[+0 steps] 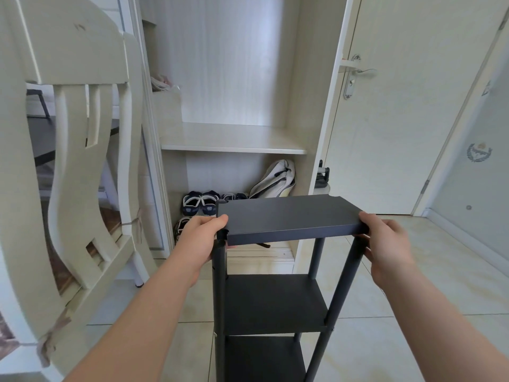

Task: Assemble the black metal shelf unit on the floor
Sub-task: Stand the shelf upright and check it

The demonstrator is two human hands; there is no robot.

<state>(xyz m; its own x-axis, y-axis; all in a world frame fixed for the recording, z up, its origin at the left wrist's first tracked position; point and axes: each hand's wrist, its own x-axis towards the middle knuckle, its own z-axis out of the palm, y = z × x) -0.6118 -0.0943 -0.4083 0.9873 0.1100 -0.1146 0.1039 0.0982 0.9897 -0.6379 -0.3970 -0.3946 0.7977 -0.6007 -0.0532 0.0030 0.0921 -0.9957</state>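
Fingers of left hand (202,238) and right hand (385,244) clasp opposite ends of top shelf (289,216) on upright posts (316,260).

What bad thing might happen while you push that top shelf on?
The left hand and right hand wrap the ends of the top shelf near the posts, so fingers might get pinched. The unit looks tall and narrow, so an uneven push might tip it toward the chair.
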